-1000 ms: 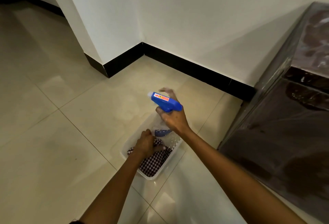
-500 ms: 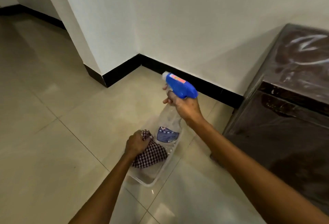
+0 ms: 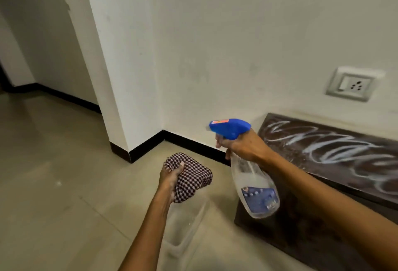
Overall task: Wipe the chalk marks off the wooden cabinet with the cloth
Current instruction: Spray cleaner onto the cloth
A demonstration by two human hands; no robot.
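Observation:
A low dark wooden cabinet (image 3: 301, 234) stands at the right against the wall, its top covered in looping white chalk marks (image 3: 336, 152). My left hand (image 3: 170, 179) grips a bunched checked cloth (image 3: 191, 177) in the air, left of the cabinet. My right hand (image 3: 245, 147) holds a clear spray bottle (image 3: 256, 191) by its blue trigger head, the bottle hanging in front of the cabinet's left corner. The nozzle points left, away from the chalk.
A clear plastic tub (image 3: 183, 229) sits on the beige tiled floor (image 3: 53, 184) below the cloth. A white wall with a black skirting board runs behind, with a pillar corner (image 3: 120, 109) at the left. A wall socket (image 3: 351, 85) is above the cabinet.
Both hands have risen out of the tub, lifting the cloth and the spray bottle. The view has tilted up and right, so the cabinet's chalked top now shows.

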